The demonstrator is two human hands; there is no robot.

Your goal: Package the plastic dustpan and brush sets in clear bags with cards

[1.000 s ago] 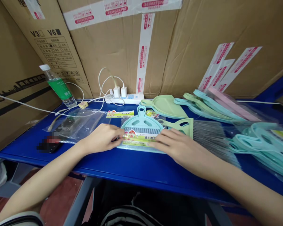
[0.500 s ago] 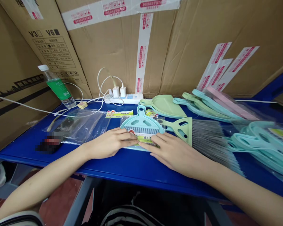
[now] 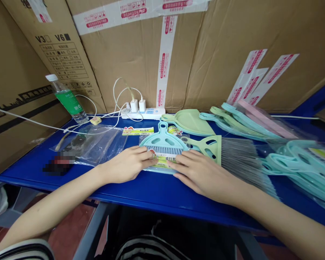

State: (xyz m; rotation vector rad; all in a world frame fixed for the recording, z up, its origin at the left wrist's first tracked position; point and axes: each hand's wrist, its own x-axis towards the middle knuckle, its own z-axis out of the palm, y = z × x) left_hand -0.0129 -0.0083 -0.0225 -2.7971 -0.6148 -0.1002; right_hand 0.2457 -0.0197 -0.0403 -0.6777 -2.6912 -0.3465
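In the head view, the hands have been drawn slightly apart: half a second ago they were almost brought together over the printed card (image 3: 162,161), and now its middle is uncovered between them. The left hand (image 3: 126,165) is laid at the card's left part, fingers bent and kept close together; the right hand (image 3: 206,175) is rested at the right part, fingers a little spread. Whether anything is pinched beneath the fingertips cannot be told. The card is set across the light-blue brush and dustpan set (image 3: 164,135), which is lain flat near the front edge of the blue table (image 3: 148,195), handle pointed away from the person. Just to its right, a green brush (image 3: 215,146) is seen with grey bristles fanned out; behind, a green dustpan (image 3: 191,121) is placed. More light-blue sets (image 3: 289,166) are heaped at far right, and a clear bag (image 3: 100,146) is spread at left.
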